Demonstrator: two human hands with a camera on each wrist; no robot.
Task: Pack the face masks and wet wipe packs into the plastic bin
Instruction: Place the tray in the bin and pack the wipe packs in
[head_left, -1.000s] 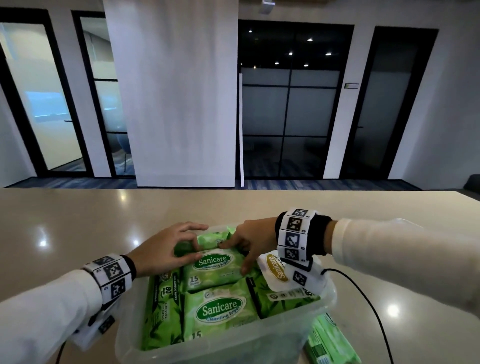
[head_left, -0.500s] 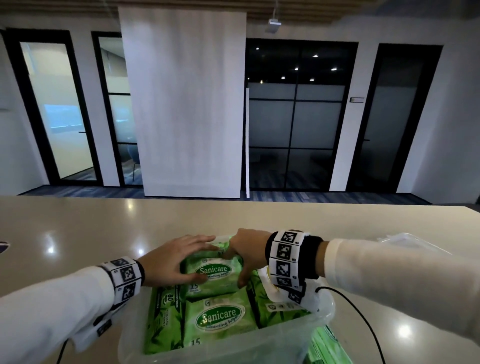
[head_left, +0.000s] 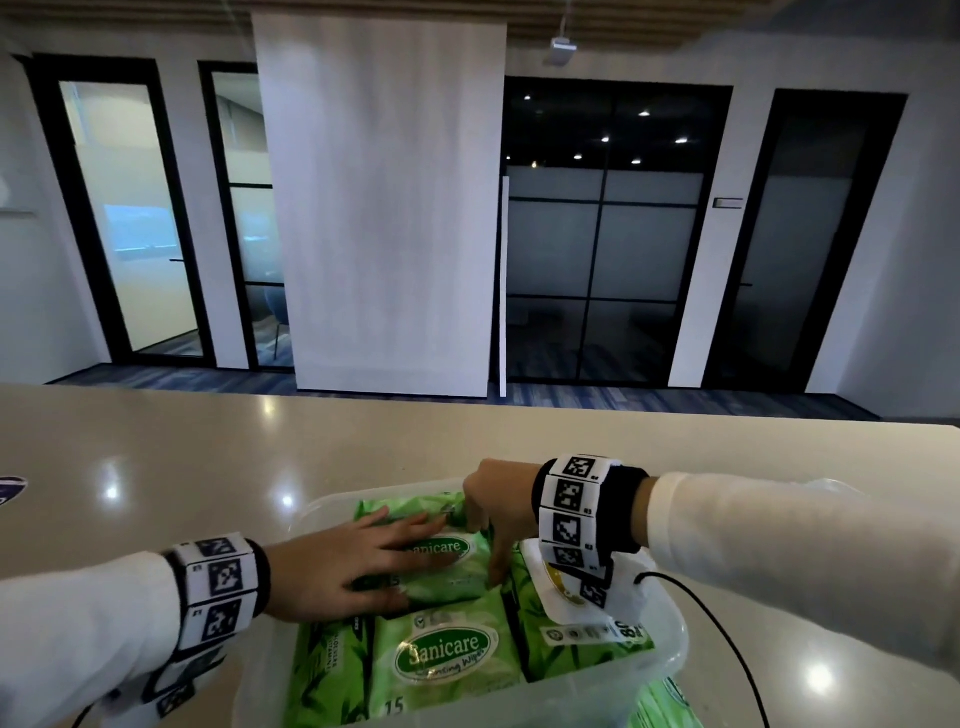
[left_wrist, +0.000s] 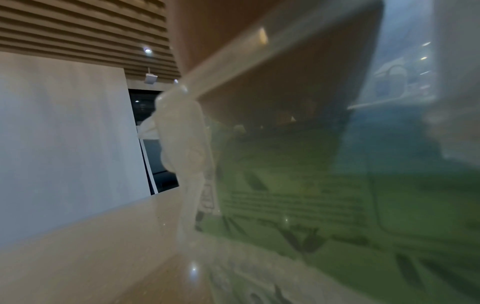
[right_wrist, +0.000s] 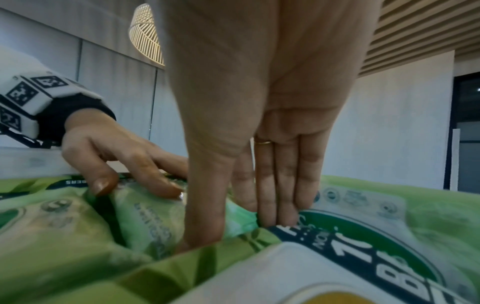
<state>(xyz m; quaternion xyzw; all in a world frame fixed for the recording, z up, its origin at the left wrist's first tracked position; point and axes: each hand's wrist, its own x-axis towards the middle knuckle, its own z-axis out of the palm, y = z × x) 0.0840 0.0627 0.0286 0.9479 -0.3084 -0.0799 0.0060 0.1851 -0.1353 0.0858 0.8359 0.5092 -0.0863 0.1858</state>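
The head camera looks forward and down from above at the plastic bin (head_left: 670, 644) on the table (head_left: 156, 467), with glass doors far behind. The left wrist camera sits low outside the bin, very near its blurry clear wall (left_wrist: 187, 156), and looks through it. The right wrist camera is inside the bin, close over the green wipe packs (right_wrist: 78, 226), looking along the right hand (right_wrist: 259, 102). All 3 views share the bin and packs.

"Sanicare" and "15" — front wipe pack (head_left: 447, 657); "Sanicare" — rear pack (head_left: 441, 558).
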